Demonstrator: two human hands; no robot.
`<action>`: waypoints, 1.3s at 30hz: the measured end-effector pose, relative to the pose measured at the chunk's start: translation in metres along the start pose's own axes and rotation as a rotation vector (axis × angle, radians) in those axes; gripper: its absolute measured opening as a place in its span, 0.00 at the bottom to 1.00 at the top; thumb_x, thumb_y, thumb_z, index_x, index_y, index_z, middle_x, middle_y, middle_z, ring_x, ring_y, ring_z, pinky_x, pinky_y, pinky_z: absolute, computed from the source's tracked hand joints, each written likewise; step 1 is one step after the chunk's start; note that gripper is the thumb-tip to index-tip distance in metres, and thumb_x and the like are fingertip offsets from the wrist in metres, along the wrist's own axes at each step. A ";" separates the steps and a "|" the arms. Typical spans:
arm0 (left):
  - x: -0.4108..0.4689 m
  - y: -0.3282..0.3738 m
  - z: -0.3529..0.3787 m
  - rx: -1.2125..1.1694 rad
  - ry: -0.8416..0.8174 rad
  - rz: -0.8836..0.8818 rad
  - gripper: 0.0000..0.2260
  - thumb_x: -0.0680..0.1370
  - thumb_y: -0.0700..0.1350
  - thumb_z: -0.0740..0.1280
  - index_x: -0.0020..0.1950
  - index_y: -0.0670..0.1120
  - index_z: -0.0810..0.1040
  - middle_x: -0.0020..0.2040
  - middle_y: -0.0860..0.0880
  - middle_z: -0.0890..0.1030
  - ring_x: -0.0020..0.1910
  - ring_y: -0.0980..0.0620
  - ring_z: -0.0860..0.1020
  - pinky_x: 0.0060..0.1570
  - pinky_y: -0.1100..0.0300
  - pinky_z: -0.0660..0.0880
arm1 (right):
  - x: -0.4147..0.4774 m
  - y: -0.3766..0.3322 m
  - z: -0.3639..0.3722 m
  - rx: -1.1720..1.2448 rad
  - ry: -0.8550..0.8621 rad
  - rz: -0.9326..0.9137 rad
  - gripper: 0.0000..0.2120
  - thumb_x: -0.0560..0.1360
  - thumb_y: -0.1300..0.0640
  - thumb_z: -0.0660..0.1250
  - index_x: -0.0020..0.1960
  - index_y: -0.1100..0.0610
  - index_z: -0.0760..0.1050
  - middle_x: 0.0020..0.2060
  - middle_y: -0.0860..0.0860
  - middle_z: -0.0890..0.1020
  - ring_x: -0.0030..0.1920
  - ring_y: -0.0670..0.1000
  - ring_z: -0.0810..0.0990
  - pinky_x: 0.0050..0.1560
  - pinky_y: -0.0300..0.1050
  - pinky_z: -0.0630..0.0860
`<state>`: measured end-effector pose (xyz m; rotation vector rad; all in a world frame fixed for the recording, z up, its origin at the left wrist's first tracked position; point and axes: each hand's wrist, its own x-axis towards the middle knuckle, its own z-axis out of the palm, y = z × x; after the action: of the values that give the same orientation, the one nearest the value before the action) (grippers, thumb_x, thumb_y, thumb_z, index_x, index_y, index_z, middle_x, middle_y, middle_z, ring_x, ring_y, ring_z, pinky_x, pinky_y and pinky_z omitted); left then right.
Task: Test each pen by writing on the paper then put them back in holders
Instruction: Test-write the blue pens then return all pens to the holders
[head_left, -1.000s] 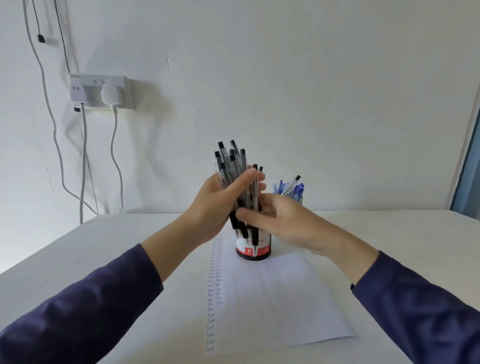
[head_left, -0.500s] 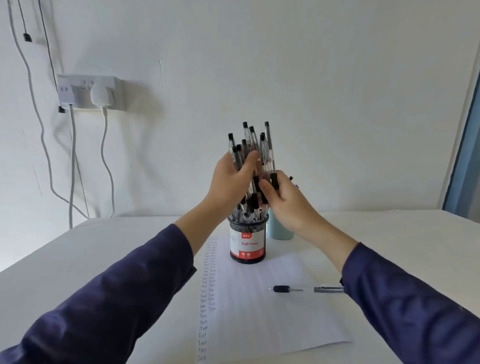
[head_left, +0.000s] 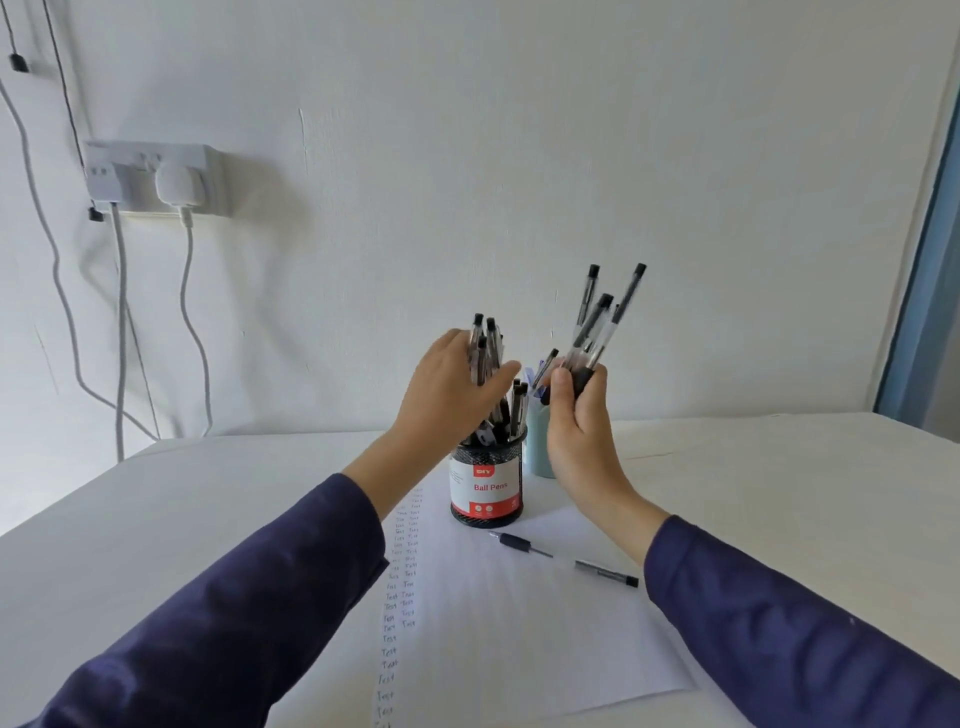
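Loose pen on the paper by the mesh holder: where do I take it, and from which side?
Pinch the pen at its black rubber sleeve near the tip, coming down from above across the barrel. It lies flat on the paper, tip toward the mesh holder, with open paper on both long sides.

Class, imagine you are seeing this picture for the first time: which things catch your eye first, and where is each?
The right hand holds a raised bunch of black pens by the pale blue holder. Beside it, the left hand grips the standing pens in the black mesh holder labelled Ball Pens. One loose pen lies on the paper in front, whose left edge carries a column of Test.
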<state>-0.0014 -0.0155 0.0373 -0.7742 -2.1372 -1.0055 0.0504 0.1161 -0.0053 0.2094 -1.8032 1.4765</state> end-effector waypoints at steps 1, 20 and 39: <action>0.001 -0.006 0.000 0.117 -0.006 0.016 0.14 0.76 0.56 0.68 0.46 0.45 0.76 0.56 0.48 0.78 0.61 0.46 0.74 0.61 0.52 0.71 | 0.001 -0.001 0.000 0.016 0.004 0.044 0.05 0.84 0.52 0.52 0.50 0.49 0.65 0.48 0.51 0.74 0.50 0.48 0.73 0.56 0.44 0.70; -0.018 -0.052 0.002 -0.428 -0.189 0.000 0.61 0.54 0.60 0.78 0.77 0.53 0.45 0.78 0.46 0.53 0.59 0.75 0.70 0.54 0.76 0.70 | 0.007 0.010 0.022 -0.116 -0.322 0.237 0.11 0.77 0.34 0.55 0.52 0.30 0.75 0.66 0.43 0.69 0.72 0.50 0.62 0.74 0.58 0.58; -0.068 -0.094 0.003 -0.451 -0.699 -0.249 0.38 0.74 0.57 0.70 0.77 0.63 0.50 0.78 0.60 0.56 0.76 0.55 0.60 0.73 0.55 0.61 | -0.003 0.023 0.025 -0.468 -0.325 0.057 0.19 0.81 0.37 0.46 0.72 0.30 0.57 0.76 0.42 0.52 0.75 0.49 0.50 0.73 0.56 0.44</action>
<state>-0.0289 -0.0789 -0.0564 -1.2353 -2.6743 -1.5529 0.0277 0.0999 -0.0247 0.1680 -2.3786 1.0584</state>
